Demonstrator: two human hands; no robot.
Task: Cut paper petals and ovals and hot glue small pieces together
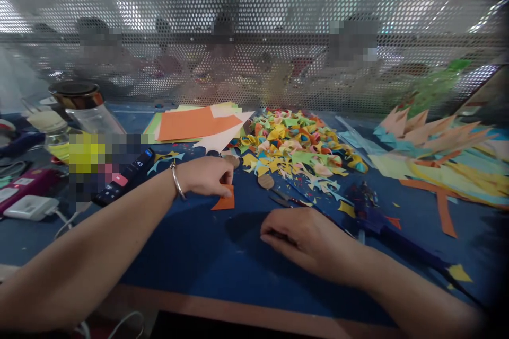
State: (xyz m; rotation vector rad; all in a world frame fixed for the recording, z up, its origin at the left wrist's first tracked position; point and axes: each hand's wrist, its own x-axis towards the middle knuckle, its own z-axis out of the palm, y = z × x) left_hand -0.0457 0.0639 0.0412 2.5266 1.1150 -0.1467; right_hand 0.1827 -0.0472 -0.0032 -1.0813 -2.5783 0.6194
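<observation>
My left hand (209,175), with a silver bangle at the wrist, pinches a small orange paper piece (225,200) just above the blue table. Next to its fingertips lies a small round wooden disc (230,161), partly covered by the hand. My right hand (298,233) rests curled near the table's middle; its fingers are folded, and whatever may be inside them is hidden. Beyond it lie a second wooden disc (265,181) and a pair of dark-tipped scissors or pliers (283,200). A large heap of folded colourful paper pieces (298,137) spreads behind both hands.
Stacked paper sheets (186,123) lie at the back left. A phone (127,175), lidded jar (89,108) and white charger (34,206) stand left. On the right are a purple glue gun (382,230) with its cord, orange strips (447,214) and pointed paper shapes (429,135). Perforated metal screen (254,63) behind.
</observation>
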